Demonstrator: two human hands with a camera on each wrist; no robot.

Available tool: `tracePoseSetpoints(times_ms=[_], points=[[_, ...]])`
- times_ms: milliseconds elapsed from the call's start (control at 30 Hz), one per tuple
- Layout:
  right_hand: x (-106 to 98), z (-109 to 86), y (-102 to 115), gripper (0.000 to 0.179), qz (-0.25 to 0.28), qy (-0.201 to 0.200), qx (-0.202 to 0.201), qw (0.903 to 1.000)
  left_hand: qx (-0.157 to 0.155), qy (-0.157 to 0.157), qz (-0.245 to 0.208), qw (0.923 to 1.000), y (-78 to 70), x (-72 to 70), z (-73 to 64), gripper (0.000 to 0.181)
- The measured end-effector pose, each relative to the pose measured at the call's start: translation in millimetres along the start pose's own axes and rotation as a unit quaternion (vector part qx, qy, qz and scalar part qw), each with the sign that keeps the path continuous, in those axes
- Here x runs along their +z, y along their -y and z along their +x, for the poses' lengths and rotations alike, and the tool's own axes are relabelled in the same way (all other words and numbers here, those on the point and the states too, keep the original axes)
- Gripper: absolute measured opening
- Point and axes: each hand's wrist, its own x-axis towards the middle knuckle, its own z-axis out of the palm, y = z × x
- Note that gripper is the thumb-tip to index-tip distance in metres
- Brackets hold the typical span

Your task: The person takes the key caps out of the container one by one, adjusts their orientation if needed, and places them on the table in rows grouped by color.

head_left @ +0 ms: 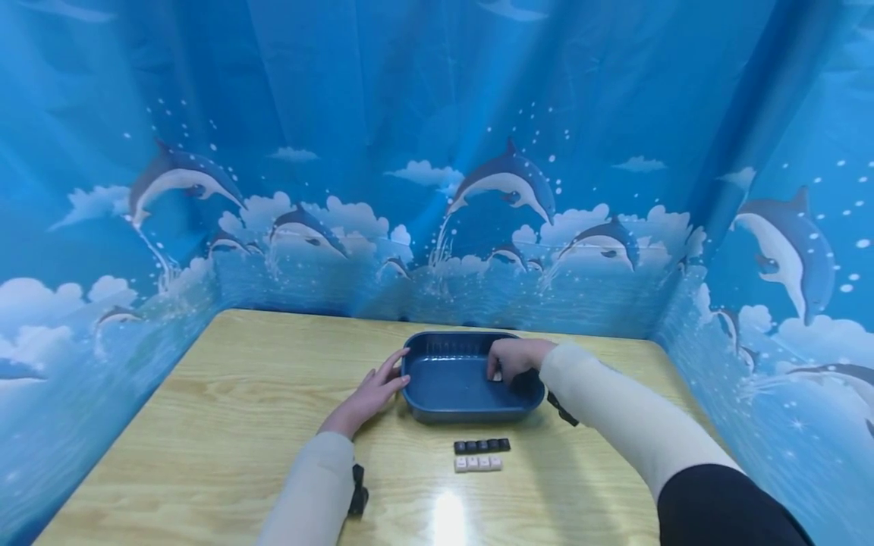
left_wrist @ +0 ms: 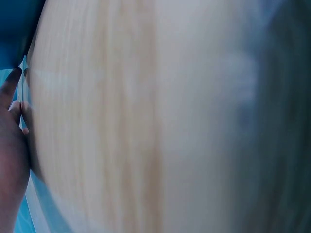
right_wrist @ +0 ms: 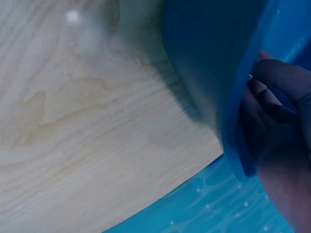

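A dark blue rectangular basin (head_left: pixel 451 415) stands on the wooden table. My left hand (head_left: pixel 369 396) rests against its left side, thumb and fingers spread along the rim; the left wrist view catches only part of this hand (left_wrist: pixel 10 145). Inside the basin, toward its right end, my right hand (head_left: pixel 517 358) reaches down with curled fingers. It pinches a small white keycap (head_left: pixel 497 376), mostly hidden by the fingers. In the right wrist view the basin wall (right_wrist: pixel 209 63) stands beside the bent fingers (right_wrist: pixel 279 77).
In front of the basin lie a row of several black keycaps (head_left: pixel 482 446) and, nearer, a row of several white keycaps (head_left: pixel 478 463). The wooden table (head_left: pixel 273 387) meets a blue dolphin-print curtain (head_left: pixel 382 189) at the back and sides.
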Motion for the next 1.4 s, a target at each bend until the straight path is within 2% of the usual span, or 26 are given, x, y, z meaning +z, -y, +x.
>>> tracePoseSetpoints(times_ms=[133, 400, 500, 733, 900, 1200, 1400], points=[[2.5, -4.0, 6.0, 0.033, 0.012, -0.005, -0.012, 0.9998, -0.004, 0.002, 0.002, 1.0000, -1.4, 0.3, 0.2, 0.058], [5.0, -13.6, 14.8, 0.025, 0.004, -0.013, -0.075, 0.9971, 0.004, 0.007, 0.013, 0.9999, -2.3, -0.3, -0.8, 0.058], [5.4, -19.4, 15.7, 0.022, 0.009, -0.019, -0.086, 0.9961, 0.003, 0.008, 0.013, 0.9999, -3.3, -0.4, -1.2, 0.058], [2.8, -42.9, 18.6, 0.018, 0.036, -0.036, -0.128, 0.9904, -0.013, 0.008, 0.009, 0.9998, -2.7, 1.9, 1.1, 0.058], [3.8, -62.6, 19.9, 0.021, 0.072, -0.051, -0.135, 0.9869, -0.017, 0.007, 0.005, 0.9998, -2.9, 1.7, -0.2, 0.058], [23.2, -84.4, 20.8, 0.023, 0.127, -0.111, -0.154, 0.9735, -0.020, 0.005, 0.004, 0.9998, -3.7, 0.0, -0.8, 0.058], [40.9, -94.6, 25.1, 0.022, 0.143, -0.156, -0.188, 0.9590, -0.017, 0.006, 0.003, 0.9998, -1.8, 0.9, 0.3, 0.059]])
